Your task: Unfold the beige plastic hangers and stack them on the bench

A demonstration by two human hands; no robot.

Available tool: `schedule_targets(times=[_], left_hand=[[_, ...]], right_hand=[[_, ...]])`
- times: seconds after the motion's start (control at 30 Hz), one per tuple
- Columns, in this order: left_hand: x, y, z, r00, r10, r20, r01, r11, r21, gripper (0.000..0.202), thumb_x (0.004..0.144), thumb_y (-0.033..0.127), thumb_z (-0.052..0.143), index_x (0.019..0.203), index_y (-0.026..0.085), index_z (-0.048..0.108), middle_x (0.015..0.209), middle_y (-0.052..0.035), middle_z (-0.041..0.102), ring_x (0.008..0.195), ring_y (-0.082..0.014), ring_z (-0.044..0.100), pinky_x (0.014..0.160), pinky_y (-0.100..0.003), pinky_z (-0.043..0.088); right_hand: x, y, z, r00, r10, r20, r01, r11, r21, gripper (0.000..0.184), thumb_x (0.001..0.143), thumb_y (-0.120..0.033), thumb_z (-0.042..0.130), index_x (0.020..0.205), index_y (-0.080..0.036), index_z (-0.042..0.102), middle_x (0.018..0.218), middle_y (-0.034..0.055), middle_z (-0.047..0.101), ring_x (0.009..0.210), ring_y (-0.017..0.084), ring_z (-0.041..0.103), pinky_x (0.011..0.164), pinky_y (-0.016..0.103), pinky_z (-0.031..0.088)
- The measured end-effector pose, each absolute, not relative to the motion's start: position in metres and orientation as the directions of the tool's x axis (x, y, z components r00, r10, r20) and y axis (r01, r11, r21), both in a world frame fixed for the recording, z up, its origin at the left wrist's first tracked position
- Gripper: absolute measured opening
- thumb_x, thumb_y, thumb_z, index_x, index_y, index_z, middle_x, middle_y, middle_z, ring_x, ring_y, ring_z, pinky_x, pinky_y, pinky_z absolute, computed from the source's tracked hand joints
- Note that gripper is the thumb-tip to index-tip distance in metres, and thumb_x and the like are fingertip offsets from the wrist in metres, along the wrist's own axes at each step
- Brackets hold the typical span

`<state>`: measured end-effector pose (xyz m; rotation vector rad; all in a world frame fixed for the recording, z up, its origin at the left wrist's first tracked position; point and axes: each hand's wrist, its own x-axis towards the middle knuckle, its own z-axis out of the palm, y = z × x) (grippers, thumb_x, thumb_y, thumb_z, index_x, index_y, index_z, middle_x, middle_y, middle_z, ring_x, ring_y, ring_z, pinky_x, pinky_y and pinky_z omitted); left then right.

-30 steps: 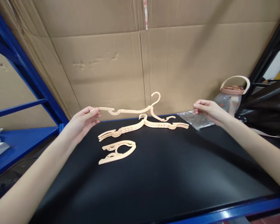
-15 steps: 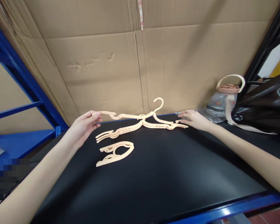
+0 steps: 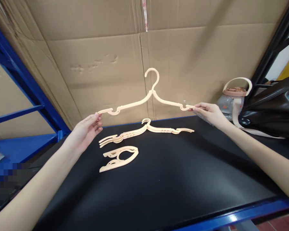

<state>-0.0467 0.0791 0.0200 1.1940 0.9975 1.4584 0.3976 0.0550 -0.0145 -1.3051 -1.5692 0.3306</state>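
Note:
A cream plastic hanger (image 3: 149, 96) hangs in the air, spread wide, hook upward. My left hand (image 3: 89, 126) pinches its left tip and my right hand (image 3: 208, 112) pinches its right tip. Below it, a stack of flat cream hangers (image 3: 144, 130) lies on the black table (image 3: 159, 186). A folded cream hanger (image 3: 119, 158) lies nearer to me, left of centre.
A cardboard wall (image 3: 144, 57) stands behind the table. At the back right are a clear jar with a brown lid and cream handle (image 3: 233, 99), a crumpled clear plastic bag, and a black bag (image 3: 272, 109). Blue shelf frame (image 3: 21, 86) stands at left.
My right hand reached to the hanger's right end and took hold of it. Both hands then lifted the hanger off the stack and turned its hook upright.

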Motion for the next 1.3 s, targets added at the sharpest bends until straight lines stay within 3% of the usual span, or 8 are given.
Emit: schedule_targets(times=[0.13, 0.33, 0.43, 0.53, 0.73, 1.03, 1.17, 1.3], left_hand=[[-0.048, 0.080, 0.015, -0.047, 0.984, 0.173, -0.076, -0.176, 0.981, 0.029, 0.063, 0.032, 0.080, 0.085, 0.016, 0.069, 0.079, 0.0014, 0.061, 0.066, -0.0069, 0.053, 0.058, -0.014, 0.046], [-0.043, 0.076, 0.012, 0.018, 0.987, 0.157, 0.094, -0.158, 0.983, 0.034, 0.061, 0.034, 0.082, 0.088, 0.014, 0.072, 0.086, -0.0051, 0.069, 0.068, -0.0103, 0.056, 0.059, -0.017, 0.047], [-0.042, 0.074, 0.014, 0.009, 0.980, 0.198, 0.071, -0.198, 0.978, 0.033, 0.063, 0.034, 0.081, 0.089, 0.016, 0.072, 0.083, -0.0026, 0.068, 0.066, -0.0092, 0.055, 0.059, -0.016, 0.046], [-0.043, 0.075, 0.018, -0.032, 0.972, 0.231, -0.029, -0.232, 0.972, 0.028, 0.066, 0.032, 0.078, 0.089, 0.017, 0.071, 0.077, 0.0013, 0.064, 0.063, -0.0068, 0.052, 0.058, -0.013, 0.045], [-0.048, 0.079, 0.025, -0.118, 0.965, 0.235, -0.201, -0.255, 0.946, 0.011, 0.078, 0.028, 0.067, 0.076, 0.017, 0.065, 0.061, 0.0041, 0.056, 0.055, -0.0063, 0.048, 0.054, -0.014, 0.043], [-0.022, 0.058, 0.019, 0.045, 0.932, 0.360, -0.074, -0.357, 0.931, 0.019, 0.083, 0.034, 0.062, 0.083, 0.015, 0.065, 0.087, -0.0045, 0.069, 0.085, -0.0140, 0.062, 0.072, -0.020, 0.048], [-0.003, 0.042, 0.014, 0.178, 0.893, 0.414, -0.043, -0.413, 0.910, 0.018, 0.084, 0.037, 0.061, 0.080, 0.020, 0.059, 0.080, -0.0009, 0.069, 0.077, -0.0152, 0.065, 0.076, -0.026, 0.050], [0.009, 0.032, 0.009, 0.279, 0.847, 0.453, 0.040, -0.482, 0.875, 0.019, 0.087, 0.043, 0.055, 0.086, 0.024, 0.056, 0.088, -0.0022, 0.070, 0.083, -0.0188, 0.067, 0.079, -0.031, 0.050]], right_hand=[[0.405, 0.059, -0.015, -0.031, 0.737, 0.675, 0.859, 0.365, -0.359, 0.025, 0.086, -0.044, 0.046, 0.083, -0.025, 0.061, 0.071, -0.0020, 0.067, 0.063, 0.018, 0.059, 0.101, 0.053, 0.024], [0.417, 0.066, -0.022, -0.190, 0.694, 0.695, 0.954, 0.298, -0.037, 0.024, 0.091, -0.034, 0.033, 0.077, -0.023, 0.049, 0.065, 0.0033, 0.064, 0.060, 0.022, 0.060, 0.106, 0.053, 0.016], [0.412, 0.064, -0.021, -0.182, 0.697, 0.693, 0.942, 0.325, -0.081, 0.022, 0.091, -0.033, 0.034, 0.078, -0.023, 0.048, 0.071, 0.0047, 0.067, 0.068, 0.023, 0.063, 0.105, 0.053, 0.019], [0.404, 0.059, -0.013, -0.050, 0.744, 0.666, 0.868, 0.363, -0.339, 0.025, 0.090, -0.040, 0.038, 0.080, -0.023, 0.052, 0.081, 0.0054, 0.070, 0.080, 0.024, 0.063, 0.096, 0.049, 0.034], [0.404, 0.050, 0.001, 0.222, 0.834, 0.505, 0.227, 0.460, -0.859, 0.020, 0.072, -0.041, 0.068, 0.079, -0.022, 0.065, 0.086, 0.0047, 0.067, 0.088, 0.021, 0.062, 0.086, 0.036, 0.046], [0.374, 0.029, 0.013, 0.105, 0.856, 0.506, 0.044, 0.505, -0.862, 0.024, 0.082, -0.047, 0.058, 0.077, -0.023, 0.055, 0.091, 0.0040, 0.066, 0.084, 0.018, 0.061, 0.081, 0.034, 0.049], [0.351, 0.011, 0.014, -0.075, 0.831, 0.551, 0.318, 0.544, -0.776, 0.025, 0.087, -0.047, 0.051, 0.079, -0.023, 0.050, 0.070, -0.0002, 0.061, 0.064, 0.015, 0.057, 0.062, 0.028, 0.046], [0.338, 0.003, 0.007, -0.391, 0.777, 0.493, 0.695, 0.600, -0.396, 0.026, 0.094, -0.039, 0.039, 0.079, -0.024, 0.053, 0.075, 0.0005, 0.060, 0.069, 0.017, 0.057, 0.064, 0.027, 0.041]])
